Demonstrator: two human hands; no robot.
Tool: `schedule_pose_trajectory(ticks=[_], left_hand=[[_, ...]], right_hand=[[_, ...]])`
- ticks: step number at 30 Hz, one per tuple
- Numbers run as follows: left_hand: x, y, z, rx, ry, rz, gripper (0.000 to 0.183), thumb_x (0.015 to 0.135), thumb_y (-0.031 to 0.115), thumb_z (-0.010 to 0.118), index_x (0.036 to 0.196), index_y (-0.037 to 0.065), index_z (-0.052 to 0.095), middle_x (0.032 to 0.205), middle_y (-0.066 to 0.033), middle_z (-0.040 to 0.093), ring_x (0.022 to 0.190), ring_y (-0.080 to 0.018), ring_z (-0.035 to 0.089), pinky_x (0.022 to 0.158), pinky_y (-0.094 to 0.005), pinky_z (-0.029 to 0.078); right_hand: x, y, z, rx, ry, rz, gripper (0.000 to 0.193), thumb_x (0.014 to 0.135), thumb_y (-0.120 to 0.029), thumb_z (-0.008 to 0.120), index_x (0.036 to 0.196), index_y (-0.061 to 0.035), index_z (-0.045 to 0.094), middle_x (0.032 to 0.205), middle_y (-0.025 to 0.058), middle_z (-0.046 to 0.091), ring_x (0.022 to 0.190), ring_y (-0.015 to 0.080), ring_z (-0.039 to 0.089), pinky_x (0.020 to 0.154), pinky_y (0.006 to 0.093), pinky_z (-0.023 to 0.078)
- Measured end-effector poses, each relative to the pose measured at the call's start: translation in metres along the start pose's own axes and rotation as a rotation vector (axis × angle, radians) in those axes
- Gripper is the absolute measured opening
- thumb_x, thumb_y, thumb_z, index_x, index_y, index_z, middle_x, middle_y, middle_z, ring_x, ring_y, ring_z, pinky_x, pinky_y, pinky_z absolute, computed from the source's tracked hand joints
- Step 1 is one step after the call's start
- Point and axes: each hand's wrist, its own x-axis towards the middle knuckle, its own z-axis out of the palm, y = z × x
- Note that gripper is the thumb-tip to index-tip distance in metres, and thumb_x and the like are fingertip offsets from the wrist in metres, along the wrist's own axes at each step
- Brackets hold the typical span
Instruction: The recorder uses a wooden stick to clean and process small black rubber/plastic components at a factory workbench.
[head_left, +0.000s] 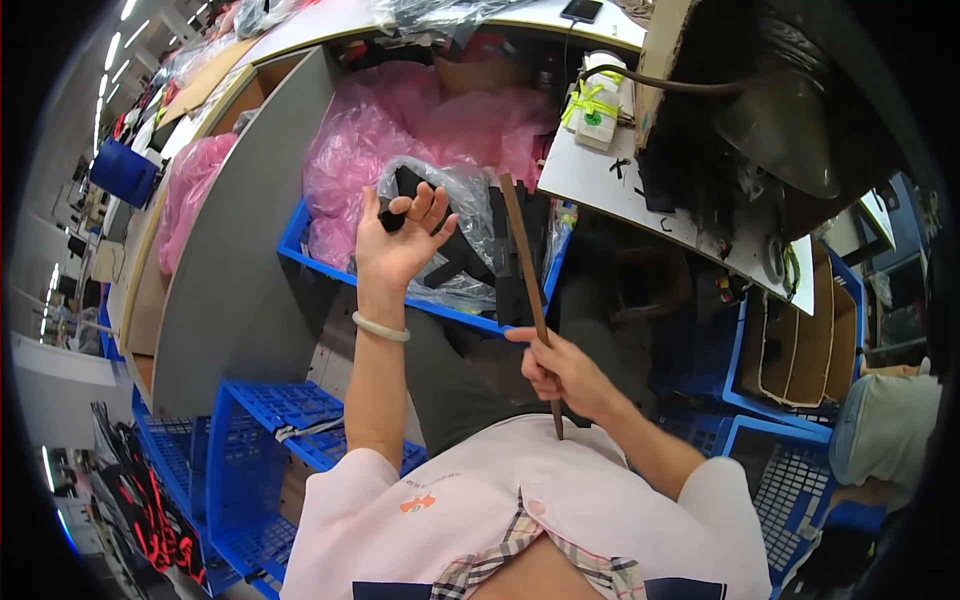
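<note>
My left hand (402,240) is raised above a blue crate (330,268), palm up, with its fingers apart and loosely curled. Something black shows just behind its fingers, and I see nothing gripped there. My right hand (560,375) is closed around a slim brown wooden stick (524,245), its index finger pointing left. One end of the stick reaches over the crate and the other comes close to my shirt. Inside the crate lie black strips (508,265) and a clear plastic bag (470,225).
Pink plastic bags (345,140) fill the space beyond the crate, beside a grey panel (235,250). At right stands a white table (600,185) with a ribbon-tied white bundle (592,115) and a dark lamp (785,130). Blue baskets (225,470) flank me; another person's leg (890,425) is far right.
</note>
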Motion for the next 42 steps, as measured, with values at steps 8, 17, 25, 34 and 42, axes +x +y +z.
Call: schedule_pose_trajectory(ticks=[8,17,25,34,42], left_hand=[[0.0,0.002,0.014,-0.089,0.276,0.025,0.04,0.093,0.04,0.049,0.068,0.009,0.056,0.093,-0.0116,0.067,0.106,-0.0278,0.055,0.099,-0.0495,0.032],[-0.001,-0.008,0.008,0.477,0.149,0.363,0.038,0.091,0.025,0.055,0.056,0.009,0.05,0.07,-0.0166,0.066,0.087,-0.0319,0.065,0.094,-0.0428,0.042],[-0.002,-0.041,0.025,0.724,-0.188,0.566,0.039,0.089,0.019,0.054,0.052,0.01,0.045,0.069,-0.0197,0.066,0.07,-0.0151,0.062,0.061,-0.0224,0.048],[-0.016,0.007,0.056,0.457,-0.23,0.279,0.035,0.089,0.018,0.045,0.055,0.008,0.047,0.094,-0.029,0.064,0.112,-0.0376,0.055,0.103,-0.0432,0.033],[-0.029,-0.037,0.069,0.658,-0.251,0.52,0.042,0.095,0.026,0.037,0.077,-0.003,0.062,0.096,-0.0206,0.066,0.092,-0.0216,0.061,0.093,-0.0343,0.04]], right_hand=[[-0.016,0.016,0.01,-0.397,0.13,-0.154,0.043,0.097,-0.018,0.043,0.139,-0.0088,0.038,0.068,-0.0033,0.041,0.055,0.0044,0.035,0.049,0.018,0.032],[-0.009,-0.01,0.013,-0.553,0.159,-0.224,0.041,0.093,-0.016,0.05,0.133,-0.0095,0.047,0.062,-0.004,0.042,0.05,0.0035,0.037,0.044,0.0179,0.03],[0.037,-0.037,0.06,0.035,0.026,-0.153,0.032,0.094,-0.02,0.053,0.122,-0.0058,0.051,0.06,-0.002,0.044,0.042,0.0032,0.029,0.037,0.0179,0.02],[0.014,-0.049,0.026,-0.969,0.166,-0.566,0.012,0.09,-0.011,0.054,0.083,-0.0019,0.05,0.061,0.0035,0.052,0.047,0.0077,0.047,0.044,0.0252,0.036],[0.023,-0.058,0.057,-0.383,0.101,-0.33,0.015,0.091,-0.015,0.056,0.084,-0.0045,0.049,0.059,-0.0005,0.047,0.048,0.0044,0.039,0.04,0.0203,0.025]])
